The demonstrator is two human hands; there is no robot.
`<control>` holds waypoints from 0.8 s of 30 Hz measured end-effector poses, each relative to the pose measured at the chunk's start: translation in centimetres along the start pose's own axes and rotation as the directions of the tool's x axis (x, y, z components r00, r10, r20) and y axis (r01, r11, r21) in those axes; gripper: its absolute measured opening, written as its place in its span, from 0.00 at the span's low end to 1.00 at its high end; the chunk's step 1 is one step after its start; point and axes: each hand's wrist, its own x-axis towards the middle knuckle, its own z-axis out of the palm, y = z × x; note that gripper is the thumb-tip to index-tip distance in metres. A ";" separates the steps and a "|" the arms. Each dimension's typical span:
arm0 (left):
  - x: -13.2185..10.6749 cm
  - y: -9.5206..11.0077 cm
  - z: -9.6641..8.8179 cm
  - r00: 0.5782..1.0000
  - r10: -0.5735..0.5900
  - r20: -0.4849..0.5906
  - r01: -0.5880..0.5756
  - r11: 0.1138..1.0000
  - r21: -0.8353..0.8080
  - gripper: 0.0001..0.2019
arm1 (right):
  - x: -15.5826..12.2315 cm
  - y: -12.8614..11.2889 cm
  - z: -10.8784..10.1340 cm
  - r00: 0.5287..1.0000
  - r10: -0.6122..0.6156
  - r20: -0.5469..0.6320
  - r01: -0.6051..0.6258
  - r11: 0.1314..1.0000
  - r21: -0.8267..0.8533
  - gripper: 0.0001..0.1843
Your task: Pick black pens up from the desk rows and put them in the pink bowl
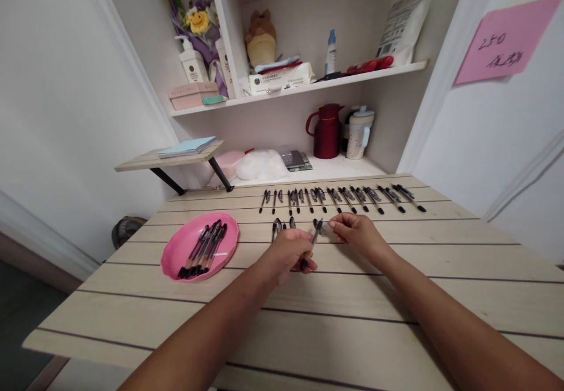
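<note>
My left hand [296,251] is closed around an uncapped black pen [316,235], its tip pointing up and away from me. Just right of it, my right hand [351,229] has thumb and fingers pinched together; whatever they hold, if anything, is too small to make out. A small dark pen cap [320,226] shows between the pen and the right fingertips. Behind both hands runs a row of uncapped pens [308,201] with caps beside them. A few more pens and caps [277,226] lie partly hidden behind the left hand.
On the left of the slatted wooden table [374,320] sits a pink scalloped tray [170,256] with several capped pens [205,249]. Behind it stands a small raised shelf [145,159] on black legs. A red jug [327,132] and a lidded cup [359,135] stand in the cabinet.
</note>
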 end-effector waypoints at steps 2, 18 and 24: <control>-0.9 -0.2 -0.4 0.996 -0.027 0.079 0.040 0.986 -0.163 0.12 | 0.1 0.0 -0.1 0.993 0.121 -0.016 -0.115 0.969 0.217 0.13; -1.3 -2.5 -0.8 0.998 -0.062 -0.014 0.056 0.964 -0.258 0.11 | -0.5 -1.0 -0.4 0.977 0.128 0.170 -0.203 0.793 0.574 0.16; -1.2 -2.6 -0.9 0.999 -0.049 -0.013 0.044 0.963 -0.265 0.12 | -0.8 -1.4 -0.3 0.975 0.106 0.197 -0.201 0.803 0.562 0.17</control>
